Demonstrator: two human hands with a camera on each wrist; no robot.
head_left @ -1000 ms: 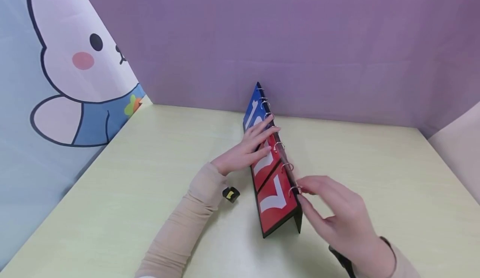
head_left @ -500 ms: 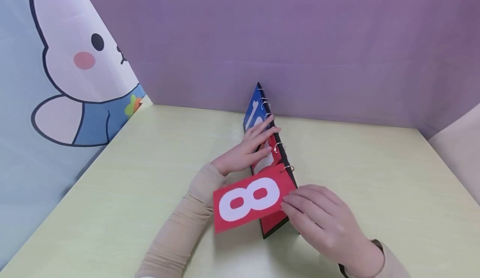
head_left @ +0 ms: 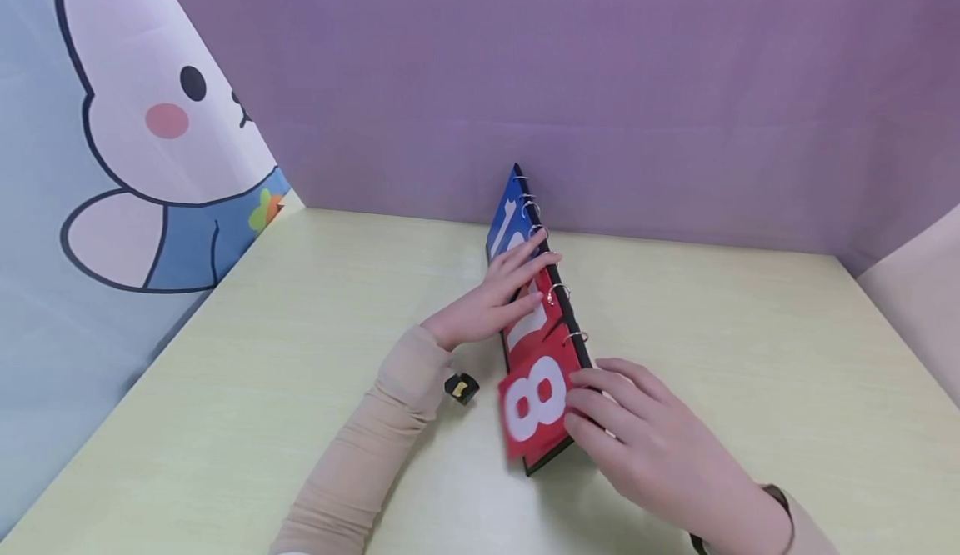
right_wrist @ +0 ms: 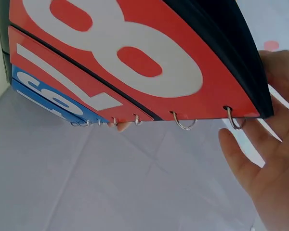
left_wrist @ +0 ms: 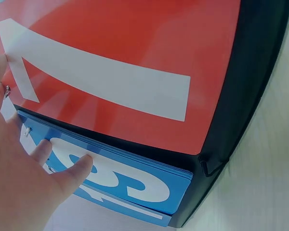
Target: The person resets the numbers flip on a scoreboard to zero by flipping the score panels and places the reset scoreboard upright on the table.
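Observation:
A tent-shaped black flip scoreboard [head_left: 573, 317] stands lengthwise on the table, its number cards hung from metal rings [right_wrist: 184, 122]. The nearest red card [head_left: 534, 401] shows a white 8 and is a little blurred along its lower edge. My right hand [head_left: 667, 447] is at the scoreboard's near end, fingertips by that card's ringed edge; in the right wrist view its thumb [right_wrist: 236, 154] stands apart from the rings. My left hand [head_left: 491, 301] rests on the scoreboard's middle with fingers spread, over a red 7 card [left_wrist: 135, 48] and a blue 6 card [left_wrist: 168, 185].
A pale table [head_left: 315, 330] lies beneath, with a purple cloth [head_left: 480, 55] behind it and a cartoon-printed cloth [head_left: 165, 163] on the left. Beside the left sleeve [head_left: 405, 380] is a small black and yellow object [head_left: 461, 387].
The nearest red card has flipped over the ridge, so an 8 covers the earlier 7. My right hand has moved slightly left with the card and loosened its pinch. The left hand stays put.

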